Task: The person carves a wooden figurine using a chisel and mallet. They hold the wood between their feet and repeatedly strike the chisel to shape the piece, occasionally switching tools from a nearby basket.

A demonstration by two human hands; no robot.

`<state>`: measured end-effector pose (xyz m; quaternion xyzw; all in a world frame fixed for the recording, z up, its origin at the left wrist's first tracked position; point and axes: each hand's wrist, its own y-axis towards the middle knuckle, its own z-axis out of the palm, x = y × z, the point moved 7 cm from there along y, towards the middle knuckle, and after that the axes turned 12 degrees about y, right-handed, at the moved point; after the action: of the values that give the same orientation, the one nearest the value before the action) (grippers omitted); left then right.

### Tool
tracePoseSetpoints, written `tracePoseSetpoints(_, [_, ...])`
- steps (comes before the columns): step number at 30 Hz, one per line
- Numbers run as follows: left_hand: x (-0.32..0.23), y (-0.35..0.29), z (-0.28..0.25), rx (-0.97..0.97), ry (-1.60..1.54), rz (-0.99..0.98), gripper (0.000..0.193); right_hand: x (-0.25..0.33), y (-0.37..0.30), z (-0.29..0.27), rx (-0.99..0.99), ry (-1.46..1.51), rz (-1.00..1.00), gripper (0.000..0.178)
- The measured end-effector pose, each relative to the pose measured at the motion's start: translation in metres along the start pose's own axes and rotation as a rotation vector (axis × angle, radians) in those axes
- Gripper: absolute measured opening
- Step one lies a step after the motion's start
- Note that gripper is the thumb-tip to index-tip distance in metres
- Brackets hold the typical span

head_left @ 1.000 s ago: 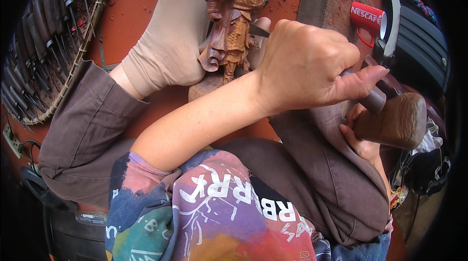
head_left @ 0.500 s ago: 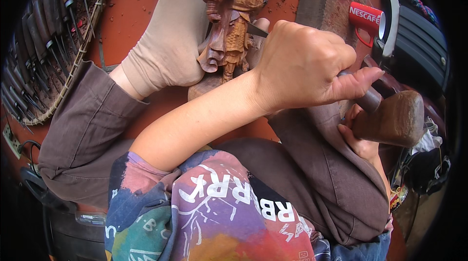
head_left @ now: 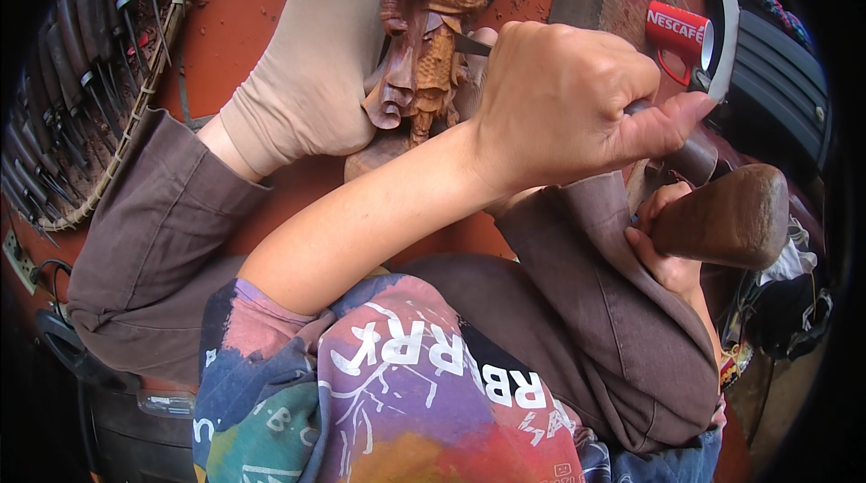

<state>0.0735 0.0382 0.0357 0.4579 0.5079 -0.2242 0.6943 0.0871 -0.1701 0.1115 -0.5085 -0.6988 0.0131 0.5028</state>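
Note:
My left hand [head_left: 573, 91] is closed in a fist around a chisel, its arm reaching across from the left. The chisel's dark blade [head_left: 473, 45] points left at a carved wooden figure [head_left: 431, 32], and I cannot tell whether it touches the wood. Out of the fist's thumb side comes the rounded chisel handle [head_left: 693, 156]. Lower right, my right hand [head_left: 663, 244] grips a wooden mallet [head_left: 726, 215], whose block head sits just below that handle end. The mallet's own handle is mostly hidden. A socked foot [head_left: 311, 77] rests against the figure's left side.
At the left, a woven tray [head_left: 149, 118] holds several dark-handled carving tools [head_left: 68, 77]. A red mug [head_left: 675, 36] lies on its side at upper right, beside a pale curved blade [head_left: 724, 50] and a dark ridged case [head_left: 776, 77]. Wood chips [head_left: 519, 3] dot the red floor.
My left fist and the chisel have shifted slightly up, with the handle end lifted. The mallet head has turned a little in my right hand and sits slightly apart from the handle.

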Motion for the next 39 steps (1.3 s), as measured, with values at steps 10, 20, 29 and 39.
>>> tracePoseSetpoints(10, [0.004, -0.001, -0.003, -0.033, -0.03, -0.084, 0.04, -0.005, -0.009, -0.02, -0.095, -0.439, -0.164, 0.031])
tracePoseSetpoints(20, [0.004, -0.001, -0.011, -0.051, -0.108, -0.081, 0.043, -0.033, -0.01, -0.05, -0.154, -0.682, -0.205, 0.035])
tracePoseSetpoints(29, [-0.04, -0.019, 0.001, -0.031, 0.135, 0.183, 0.042, -0.013, 0.002, -0.038, -0.231, -0.419, -0.069, 0.033])
tracePoseSetpoints(39, [-0.004, -0.003, 0.0, -0.02, 0.052, 0.047, 0.04, -0.012, -0.002, -0.029, -0.116, -0.296, 0.027, 0.029])
